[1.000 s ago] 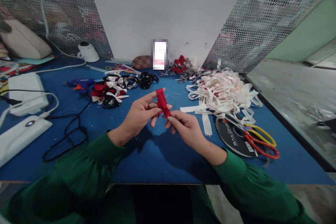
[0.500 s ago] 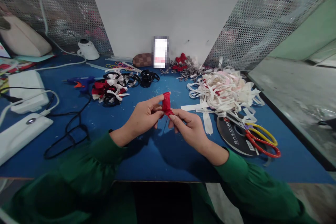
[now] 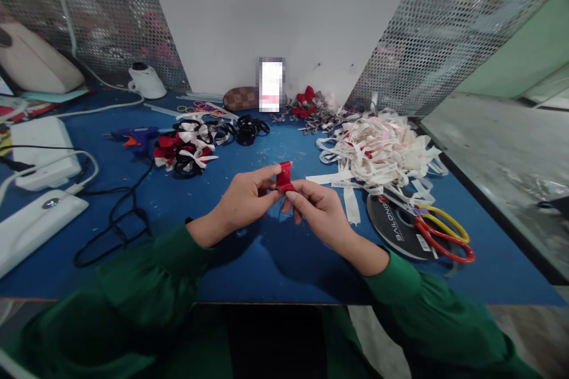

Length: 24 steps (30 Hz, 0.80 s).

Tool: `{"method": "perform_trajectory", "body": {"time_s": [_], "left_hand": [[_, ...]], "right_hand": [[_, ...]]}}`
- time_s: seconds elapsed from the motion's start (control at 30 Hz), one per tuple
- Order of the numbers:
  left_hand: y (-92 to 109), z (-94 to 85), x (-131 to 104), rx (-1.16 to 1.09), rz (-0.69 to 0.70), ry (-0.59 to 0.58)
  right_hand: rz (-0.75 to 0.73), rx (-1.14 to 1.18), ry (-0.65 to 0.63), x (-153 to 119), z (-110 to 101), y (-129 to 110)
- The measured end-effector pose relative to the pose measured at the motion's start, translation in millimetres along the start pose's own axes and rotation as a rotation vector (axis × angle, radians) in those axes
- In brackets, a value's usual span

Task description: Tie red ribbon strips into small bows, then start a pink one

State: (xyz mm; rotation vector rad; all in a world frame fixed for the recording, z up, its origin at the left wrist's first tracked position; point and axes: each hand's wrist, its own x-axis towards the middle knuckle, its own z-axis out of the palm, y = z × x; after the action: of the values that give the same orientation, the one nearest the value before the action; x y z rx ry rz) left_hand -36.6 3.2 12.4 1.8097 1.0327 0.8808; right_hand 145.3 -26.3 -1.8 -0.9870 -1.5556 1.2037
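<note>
1. Red glossy ribbon strip (image 3: 285,175), short and bent, is held above the table between two bare hands: the left hand (image 3: 249,196) pinches its left side, forefinger at the upper end; the right hand (image 3: 320,208) is clamped, thumb against finger, on its lower end. Gripping both ends probably keeps the slippery piece steady.
2. Right of the strip, scissors with red and yellow plastic handles (image 3: 461,259) lie partly over a flat black round spool (image 3: 386,224), seemingly within easy reach.
3. Left of the strip sit a blue plastic glue gun (image 3: 143,138) and black loops with red-and-white bows (image 3: 185,147), presumably kept apart from the tangled white ribbon heap (image 3: 383,151) on its right.
4. Beneath it spreads a flat blue tabletop (image 3: 329,287), flecked with pale marks.
5. Beyond it, a plain white panel (image 3: 284,6) stands between silver perforated metal screens (image 3: 402,41); far right lies grey floor (image 3: 480,148).
</note>
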Motion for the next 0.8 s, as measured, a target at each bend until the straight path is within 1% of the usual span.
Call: {"method": "perform_trajectory", "body": {"time_s": [0.17, 0.3, 0.43, 0.63, 0.73, 0.8], "left_hand": [[-0.7, 0.1, 1.0, -0.089, -0.090, -0.015], [3.5, -0.3, 1.9, -0.140, -0.149, 0.017], [5.4, 0.2, 2.5, -0.179, -0.144, 0.011], [3.6, 0.4, 3.0, -0.257, -0.142, 0.012], [-1.2, 2.6, 3.0, -0.264, -0.131, -0.006], [-5.2, 5.8, 2.4, -0.297, -0.118, -0.033]], "right_hand": [[-0.005, 0.028, 0.025, 1.4, -4.4, -6.2], [-0.018, 0.136, 0.106, 3.2, -9.5, -12.5], [-0.076, 0.152, 0.201, 4.2, -14.4, -13.0], [-0.181, 0.127, 0.295, 5.1, -15.5, -11.9], [-0.235, 0.042, 0.300, 3.5, -12.7, -12.7], [-0.313, -0.117, 0.269, 1.7, -11.1, -11.9]]}}
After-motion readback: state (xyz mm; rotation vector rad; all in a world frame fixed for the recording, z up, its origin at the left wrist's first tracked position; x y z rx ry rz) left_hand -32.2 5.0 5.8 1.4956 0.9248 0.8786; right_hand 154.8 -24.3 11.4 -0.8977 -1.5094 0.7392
